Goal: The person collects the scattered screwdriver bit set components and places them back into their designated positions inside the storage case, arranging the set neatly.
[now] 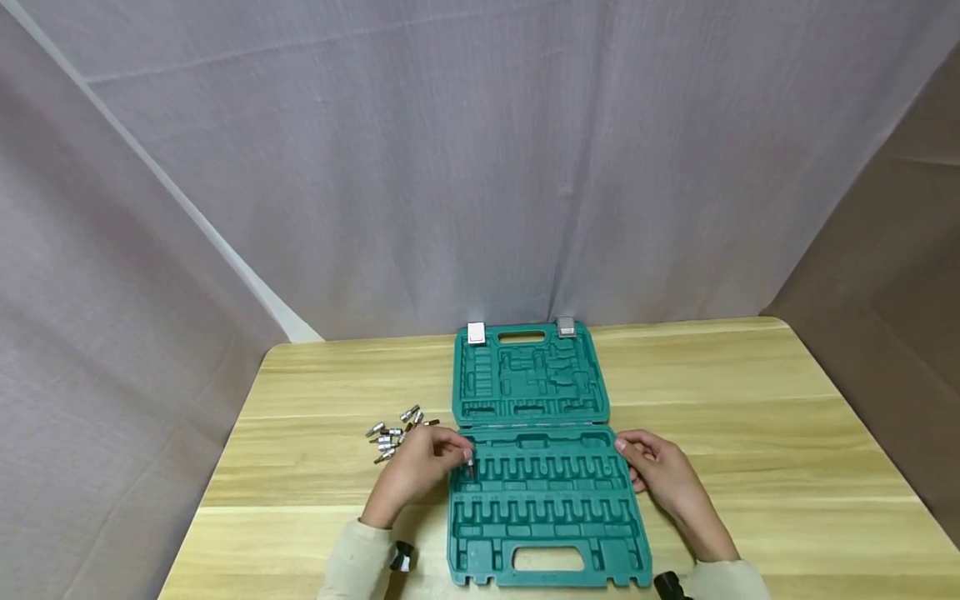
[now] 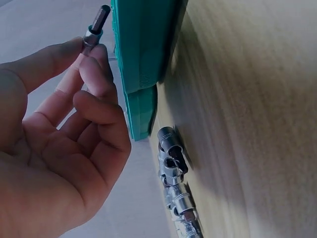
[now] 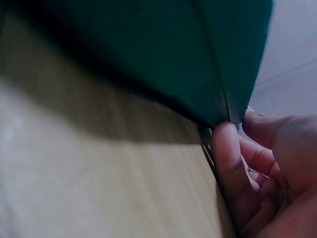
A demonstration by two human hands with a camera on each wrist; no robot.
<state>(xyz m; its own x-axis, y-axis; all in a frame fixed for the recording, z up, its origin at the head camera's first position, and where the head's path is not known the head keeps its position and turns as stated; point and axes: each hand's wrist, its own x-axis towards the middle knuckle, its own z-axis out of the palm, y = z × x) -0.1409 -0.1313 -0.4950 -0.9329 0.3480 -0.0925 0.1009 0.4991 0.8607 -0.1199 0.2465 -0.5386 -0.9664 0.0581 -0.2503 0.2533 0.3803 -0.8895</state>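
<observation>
A green plastic tool case [image 1: 551, 504] lies unfolded on the table, its moulded slots facing up. Between thumb and fingertips my left hand [image 1: 420, 462] pinches a bit socket [image 2: 96, 30], a silver collar with a dark shank. In the head view this bit socket overlaps the left end of the near half's upper slot row. On the other side, my right hand [image 1: 663, 475] grips the case's right edge near the hinge, thumb on the rim and fingers along the side.
Several loose bit sockets [image 1: 384, 442] lie in a pile left of the case, partly behind my left hand. The case's far half [image 1: 531, 375], with two metal latches [image 1: 476, 333], reaches toward the grey curtain [image 1: 420, 167] behind the wooden table [image 1: 750, 417].
</observation>
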